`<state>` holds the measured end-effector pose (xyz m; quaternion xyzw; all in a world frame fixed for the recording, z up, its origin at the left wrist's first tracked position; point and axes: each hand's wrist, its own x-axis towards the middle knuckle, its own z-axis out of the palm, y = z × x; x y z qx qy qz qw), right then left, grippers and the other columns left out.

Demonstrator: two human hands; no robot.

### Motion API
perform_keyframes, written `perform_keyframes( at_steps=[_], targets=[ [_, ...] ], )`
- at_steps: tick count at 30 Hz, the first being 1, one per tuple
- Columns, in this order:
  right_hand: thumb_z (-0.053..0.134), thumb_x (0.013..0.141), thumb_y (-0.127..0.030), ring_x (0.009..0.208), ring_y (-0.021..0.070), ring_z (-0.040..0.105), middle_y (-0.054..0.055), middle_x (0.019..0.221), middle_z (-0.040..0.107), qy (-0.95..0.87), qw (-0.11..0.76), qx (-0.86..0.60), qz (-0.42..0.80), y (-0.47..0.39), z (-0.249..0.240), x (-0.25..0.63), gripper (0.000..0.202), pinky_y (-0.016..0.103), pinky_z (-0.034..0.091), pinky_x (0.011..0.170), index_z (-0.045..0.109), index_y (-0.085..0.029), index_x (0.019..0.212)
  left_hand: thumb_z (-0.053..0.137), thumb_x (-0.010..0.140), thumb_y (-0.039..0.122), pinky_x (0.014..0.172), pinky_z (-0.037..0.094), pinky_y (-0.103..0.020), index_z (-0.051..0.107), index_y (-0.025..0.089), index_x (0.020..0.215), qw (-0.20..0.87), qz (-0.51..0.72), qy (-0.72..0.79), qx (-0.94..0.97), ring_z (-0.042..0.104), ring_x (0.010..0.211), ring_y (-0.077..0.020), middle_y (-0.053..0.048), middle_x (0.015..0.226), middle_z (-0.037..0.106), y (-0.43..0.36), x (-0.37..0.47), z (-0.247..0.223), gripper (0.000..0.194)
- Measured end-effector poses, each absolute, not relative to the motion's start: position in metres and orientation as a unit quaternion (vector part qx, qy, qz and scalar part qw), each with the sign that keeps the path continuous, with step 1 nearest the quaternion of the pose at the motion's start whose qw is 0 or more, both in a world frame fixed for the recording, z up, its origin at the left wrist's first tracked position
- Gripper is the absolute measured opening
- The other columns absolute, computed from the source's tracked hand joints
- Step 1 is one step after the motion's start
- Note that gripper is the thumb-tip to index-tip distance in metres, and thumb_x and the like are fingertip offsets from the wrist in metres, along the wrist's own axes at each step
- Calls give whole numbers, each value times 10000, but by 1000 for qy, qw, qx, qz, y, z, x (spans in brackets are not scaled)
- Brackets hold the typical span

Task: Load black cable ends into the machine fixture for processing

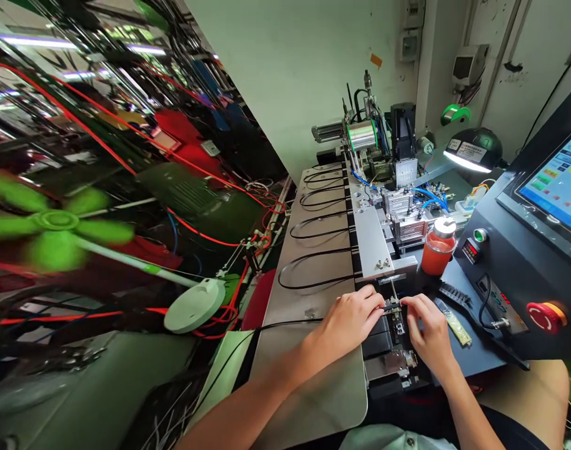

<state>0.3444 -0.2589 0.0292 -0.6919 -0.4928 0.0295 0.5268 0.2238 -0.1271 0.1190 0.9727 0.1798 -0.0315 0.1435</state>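
My left hand (353, 317) is closed in a pinch on a thin black cable (285, 323). That cable trails back over the metal plate toward my lap, and its dark end sits at a small metal fixture (394, 306) on the machine's track. Across the fixture, my right hand (428, 325) has thumb and forefinger pressed together beside the cable end. What those fingers hold, if anything, is too small to tell. Several looped black cables (313, 234) lie on the metal plate (308, 375), with their ends in the track beyond my hands.
A jar of red liquid (438, 247), a black brush (456, 292) and a small yellowish packet (458, 325) are right of the track. A control panel with a red stop button (546, 317) rises at right. A green fan (58, 220) stands left. A wire spool (362, 135) tops the machine.
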Motion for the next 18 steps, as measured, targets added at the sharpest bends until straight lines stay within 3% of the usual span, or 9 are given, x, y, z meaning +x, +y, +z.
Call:
perform_keyframes(
  at_steps=[7, 18],
  targets=[
    [400, 869, -123, 691, 161, 549, 37, 758, 580, -489, 512, -706, 18, -263, 33, 344, 202, 277, 433, 634, 589, -191, 850, 465, 926, 220, 706, 465, -236, 633, 197, 897, 129, -33, 177, 975, 631, 794, -150, -12, 899, 627, -128, 224, 117, 173],
    [420, 890, -150, 601, 128, 543, 21, 734, 598, -446, 541, -712, -36, -282, 47, 346, 188, 244, 425, 572, 606, -181, 888, 473, 916, 206, 677, 449, -233, 624, 194, 860, 128, -34, 182, 974, 623, 766, -144, -5, 879, 625, -126, 224, 117, 161]
  ],
)
